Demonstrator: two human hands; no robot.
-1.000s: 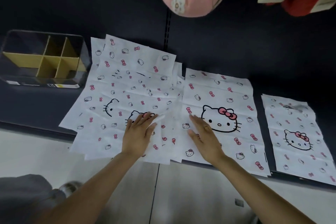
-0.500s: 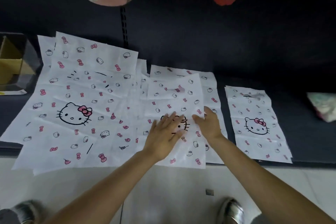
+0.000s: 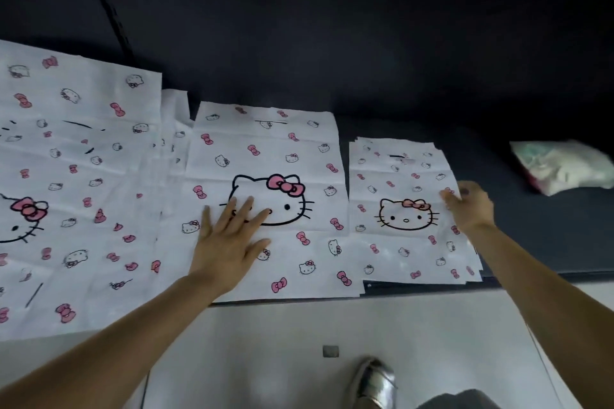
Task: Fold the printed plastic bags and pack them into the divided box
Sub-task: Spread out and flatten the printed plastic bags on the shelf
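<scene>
A dark bench [image 3: 382,86] carries the printed bags. The large bag [image 3: 83,196] lies flat at far left. The middle bag [image 3: 265,156] lies beside it under the left hand [image 3: 229,239], fingers spread flat. The small bag stack [image 3: 403,236] lies rightmost; the right hand [image 3: 470,206] curls on its right edge.

A dark shelf [image 3: 365,70] ran across the view, with a slotted upright [image 3: 106,0] set in its back wall toward the left. Near its right end lay a crumpled pale bundle [image 3: 564,166]. Below the front edge was a pale floor [image 3: 265,359], with a silver shoe [image 3: 375,382] on it.
</scene>
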